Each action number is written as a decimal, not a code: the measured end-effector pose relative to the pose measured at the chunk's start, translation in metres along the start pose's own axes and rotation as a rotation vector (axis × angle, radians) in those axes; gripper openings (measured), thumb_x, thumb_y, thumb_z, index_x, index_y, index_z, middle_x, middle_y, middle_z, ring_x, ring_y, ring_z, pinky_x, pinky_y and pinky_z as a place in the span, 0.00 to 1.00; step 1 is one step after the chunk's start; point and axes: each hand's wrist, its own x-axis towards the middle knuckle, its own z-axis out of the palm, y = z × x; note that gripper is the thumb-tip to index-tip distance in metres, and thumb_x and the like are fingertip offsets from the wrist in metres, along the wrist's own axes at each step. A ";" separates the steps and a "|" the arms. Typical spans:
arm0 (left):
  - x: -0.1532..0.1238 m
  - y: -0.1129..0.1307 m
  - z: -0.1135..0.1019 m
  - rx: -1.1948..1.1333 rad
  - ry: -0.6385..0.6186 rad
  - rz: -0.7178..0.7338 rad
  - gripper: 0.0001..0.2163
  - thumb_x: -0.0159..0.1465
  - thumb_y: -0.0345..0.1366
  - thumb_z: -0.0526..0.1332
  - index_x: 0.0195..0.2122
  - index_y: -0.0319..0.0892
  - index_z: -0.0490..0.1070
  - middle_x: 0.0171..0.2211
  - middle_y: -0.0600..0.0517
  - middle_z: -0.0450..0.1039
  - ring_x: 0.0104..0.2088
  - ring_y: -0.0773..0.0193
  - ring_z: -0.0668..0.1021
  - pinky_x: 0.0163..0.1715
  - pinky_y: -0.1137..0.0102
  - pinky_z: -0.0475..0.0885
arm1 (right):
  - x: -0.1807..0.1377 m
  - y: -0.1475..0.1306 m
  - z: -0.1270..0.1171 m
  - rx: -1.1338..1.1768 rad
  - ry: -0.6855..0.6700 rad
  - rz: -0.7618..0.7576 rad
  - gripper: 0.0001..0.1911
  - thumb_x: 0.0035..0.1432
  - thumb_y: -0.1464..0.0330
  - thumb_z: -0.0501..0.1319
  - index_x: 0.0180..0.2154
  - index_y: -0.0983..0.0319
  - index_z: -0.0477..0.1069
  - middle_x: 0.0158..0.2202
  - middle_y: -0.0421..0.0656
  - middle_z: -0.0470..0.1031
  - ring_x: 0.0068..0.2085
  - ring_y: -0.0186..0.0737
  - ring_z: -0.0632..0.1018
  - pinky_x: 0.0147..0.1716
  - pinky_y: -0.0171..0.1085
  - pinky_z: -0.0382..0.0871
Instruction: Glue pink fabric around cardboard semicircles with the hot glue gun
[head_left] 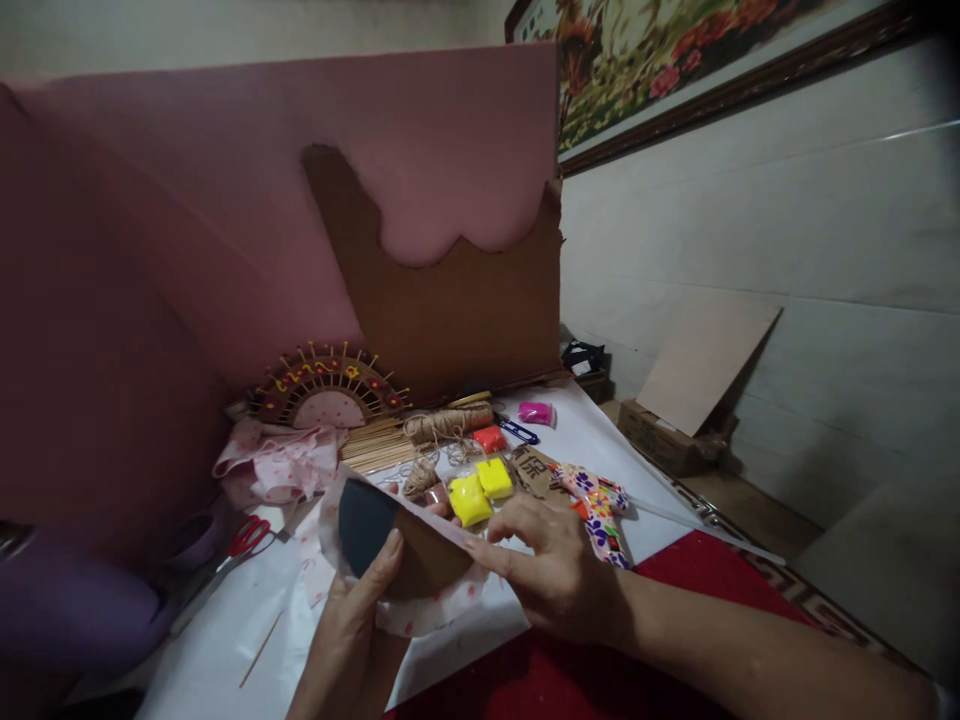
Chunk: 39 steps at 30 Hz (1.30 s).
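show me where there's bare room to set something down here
Bare: white sheet between the scissors and left hand, save a thin stick; red surface between left hand and right forearm. Crowded: around and beyond the right hand, with twine roll, yellow packets and glue gun.

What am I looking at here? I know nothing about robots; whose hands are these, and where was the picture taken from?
There is no robot here: these are a person's own bare hands. The single picture comes from a camera worn on that person's head, looking forward and down.

The left hand holds a half-round cardboard piece, part brown and part dark, with pale spotted cloth behind it. The right hand has its fingers at the edge; I can't tell whether they pinch it.

On the white-covered table lie red-handled scissors, thin sticks, a roll of twine, two yellow packets and a flower-patterned glue gun. A decorated fan shape stands at the back.
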 end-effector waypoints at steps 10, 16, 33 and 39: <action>0.004 -0.001 -0.005 -0.001 0.028 -0.004 0.29 0.55 0.31 0.67 0.59 0.45 0.63 0.47 0.45 0.78 0.42 0.51 0.80 0.43 0.63 0.77 | 0.006 0.005 0.007 0.256 0.110 0.455 0.07 0.61 0.73 0.56 0.38 0.64 0.73 0.32 0.45 0.74 0.34 0.39 0.74 0.34 0.38 0.67; 0.003 0.004 -0.001 0.046 0.087 0.008 0.28 0.54 0.26 0.67 0.56 0.47 0.66 0.45 0.48 0.79 0.42 0.53 0.81 0.42 0.66 0.77 | 0.025 0.039 -0.040 0.072 0.070 0.664 0.10 0.63 0.68 0.54 0.37 0.63 0.73 0.35 0.44 0.75 0.37 0.39 0.75 0.37 0.37 0.68; 0.004 0.011 0.003 0.041 0.103 -0.062 0.29 0.51 0.24 0.68 0.55 0.46 0.68 0.42 0.48 0.81 0.40 0.50 0.81 0.39 0.64 0.79 | -0.060 0.082 -0.087 -0.141 -0.594 0.757 0.22 0.48 0.76 0.59 0.47 0.66 0.70 0.45 0.51 0.73 0.47 0.48 0.73 0.48 0.43 0.65; 0.006 0.009 0.000 0.048 0.107 -0.019 0.29 0.50 0.25 0.69 0.54 0.46 0.69 0.41 0.48 0.81 0.40 0.49 0.81 0.38 0.65 0.79 | -0.060 0.080 -0.079 -0.194 -0.547 0.753 0.21 0.49 0.76 0.58 0.47 0.65 0.70 0.42 0.49 0.73 0.44 0.46 0.73 0.45 0.41 0.66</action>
